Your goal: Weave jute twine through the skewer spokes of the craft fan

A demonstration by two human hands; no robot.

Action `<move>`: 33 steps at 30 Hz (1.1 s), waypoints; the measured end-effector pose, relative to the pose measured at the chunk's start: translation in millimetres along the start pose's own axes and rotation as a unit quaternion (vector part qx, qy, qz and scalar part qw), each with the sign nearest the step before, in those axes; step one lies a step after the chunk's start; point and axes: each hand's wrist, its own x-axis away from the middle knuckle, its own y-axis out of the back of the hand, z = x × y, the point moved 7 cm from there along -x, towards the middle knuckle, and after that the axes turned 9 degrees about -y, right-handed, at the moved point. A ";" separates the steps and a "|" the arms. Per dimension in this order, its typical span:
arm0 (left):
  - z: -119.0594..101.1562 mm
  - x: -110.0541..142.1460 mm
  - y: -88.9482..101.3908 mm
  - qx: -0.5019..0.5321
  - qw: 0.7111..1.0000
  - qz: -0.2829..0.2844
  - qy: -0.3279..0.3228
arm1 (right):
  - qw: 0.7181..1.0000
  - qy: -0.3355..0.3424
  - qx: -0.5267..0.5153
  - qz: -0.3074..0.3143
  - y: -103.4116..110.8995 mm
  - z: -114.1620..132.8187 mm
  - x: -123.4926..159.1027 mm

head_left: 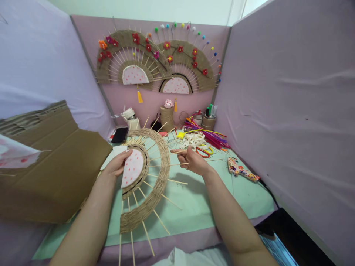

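Observation:
In my left hand (119, 163) is a half-round fan (162, 168), gripped by its white center with pink dots (133, 168). Twisted brown cord covers its inner and outer bands, and thin wooden sticks radiate past the outer edge. The fan is turned with its curved side to the right. At that side, my right hand (192, 161) has its fingers closed around a thin wooden stick (179, 152). Another stick end (216, 160) shows to the right of this hand; whether it is held cannot be made out.
Two decorated fans (133, 40) hang on the back panel. Cardboard (55, 166) stands at left. Behind the fan are a black phone (120, 135), a twine spool (166, 118), pipe cleaners (213, 136) and a pen holder (209, 122). A flower-patterned glue gun (242, 170) lies at right, its cord trailing.

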 end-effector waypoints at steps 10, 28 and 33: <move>1.0 -5.3 3.3 -0.015 1.000 -0.001 -0.019 | 0.996 0.011 0.078 -0.038 2.6 -6.2 -4.1; -9.5 -2.9 2.3 -0.039 0.997 -0.020 -0.064 | 0.924 0.071 0.290 -0.240 18.1 10.4 -1.1; -10.5 -4.1 4.1 -0.054 0.995 -0.039 -0.077 | 0.841 0.175 0.420 -0.292 16.4 17.5 1.6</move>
